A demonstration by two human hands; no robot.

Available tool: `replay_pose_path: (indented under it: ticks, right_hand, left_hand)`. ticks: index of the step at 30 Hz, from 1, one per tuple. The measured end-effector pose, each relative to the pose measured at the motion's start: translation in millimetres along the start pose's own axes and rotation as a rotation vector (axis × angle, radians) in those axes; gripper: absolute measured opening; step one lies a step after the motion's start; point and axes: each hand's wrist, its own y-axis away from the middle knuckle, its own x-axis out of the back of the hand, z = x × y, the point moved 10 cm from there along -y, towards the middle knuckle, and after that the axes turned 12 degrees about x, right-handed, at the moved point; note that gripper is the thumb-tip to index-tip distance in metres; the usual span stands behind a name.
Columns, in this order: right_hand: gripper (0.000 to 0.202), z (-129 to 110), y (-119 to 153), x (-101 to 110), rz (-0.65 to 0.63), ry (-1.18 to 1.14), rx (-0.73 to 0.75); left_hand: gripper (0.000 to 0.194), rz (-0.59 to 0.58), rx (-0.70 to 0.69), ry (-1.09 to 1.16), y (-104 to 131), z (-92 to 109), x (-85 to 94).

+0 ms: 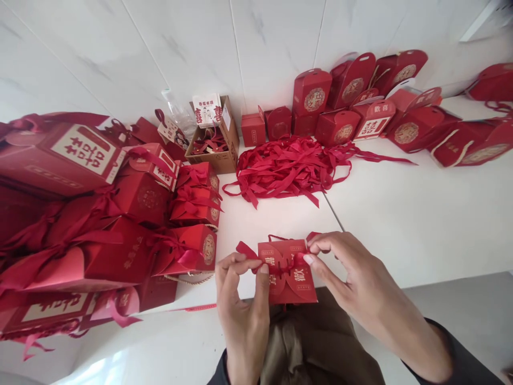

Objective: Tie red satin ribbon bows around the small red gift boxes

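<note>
Your left hand [242, 302] pinches one side of the red ribbon [246, 249] between thumb and fingers, and your right hand [356, 275] pinches the other side. Between them, at the front edge of the white worktop [385, 224], sits the red gift box [295, 294] with the ribbon across its interlocking flaps; you can read 歡 on the right flap, while its smaller print is too fine.

From your far left, a heap of ribbon-tied boxes [110, 256] crowds up near your left hand. The large box [36, 155] on top bears a cream label [84, 148] with 囍; its pale lettering below is unclear. Behind the heap, an open cardboard carton [218, 160] holds red pieces, and a white card [207, 110] there shows 喜 on either side of a drawn couple.

Straight beyond the box you hold, loose red ribbons [284, 166] lie piled, trailing right. Behind and right of them stand more red boxes [312, 99] with round gold emblems, too small to read surely; one white-fronted box [372, 120] reads 歡喜 over 囍.
</note>
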Motion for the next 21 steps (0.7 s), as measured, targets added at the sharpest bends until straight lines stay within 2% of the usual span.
replay_pose_path:
  ticks: [2, 4, 8, 13, 16, 21]
  right_hand:
    - [0.007, -10, -3, 0, -0.013, -0.005, 0.065]
    - [0.004, -19, -6, 1, -0.016, -0.024, 0.117]
    - [0.011, -33, -13, 4, -0.023, -0.026, 0.189]
    - [0.015, -37, -18, -3, -0.074, -0.115, 0.189]
    - [0.025, -45, -23, -8, -0.094, -0.135, 0.249]
    - [0.010, -53, -31, -11, -0.110, -0.124, 0.322]
  left_hand:
    - [0.007, 0.056, -0.151, -0.072, 2, 19, 3.2]
    - [0.012, 0.030, -0.236, -0.097, 2, 31, -0.8]
    - [0.018, -0.107, -0.203, 0.003, -2, 34, -13.1]
    - [0.028, -0.073, -0.218, 0.059, -4, 38, -10.9]
    - [0.037, -0.125, -0.198, 0.080, -7, 37, -14.8]
    - [0.045, -0.287, -0.161, 0.099, -10, 34, -26.3]
